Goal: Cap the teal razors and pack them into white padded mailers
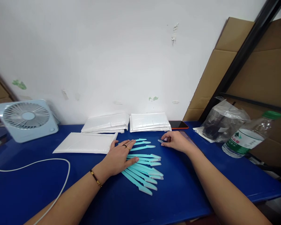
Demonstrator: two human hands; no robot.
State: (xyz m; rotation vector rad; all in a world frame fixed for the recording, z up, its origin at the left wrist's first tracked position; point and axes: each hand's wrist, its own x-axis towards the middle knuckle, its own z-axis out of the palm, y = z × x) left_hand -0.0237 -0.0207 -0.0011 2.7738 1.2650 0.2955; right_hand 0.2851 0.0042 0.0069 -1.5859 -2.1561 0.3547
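Observation:
Several turquoise eyebrow razors (144, 179) lie fanned out on the blue table (121, 206), their pale tips pointing right. My left hand (118, 156) rests flat across their handle ends, fingers stretched out and thumb apart, hiding that part of the fan. To the right of the razor tips, my right hand (175, 140) pinches a small translucent piece (160, 141) between thumb and fingers, just above the table. It looks like a blade cap, though it is too small to be sure. A white padded mailer (84, 143) lies left of my left hand.
Two stacks of white padded mailers, a left stack (105, 122) and a right stack (150, 122), lie against the wall. A phone (179, 125), a bagged dark item (215, 122) and a water bottle (244, 140) stand right. A fan (28, 120) and white cable (66, 175) are left.

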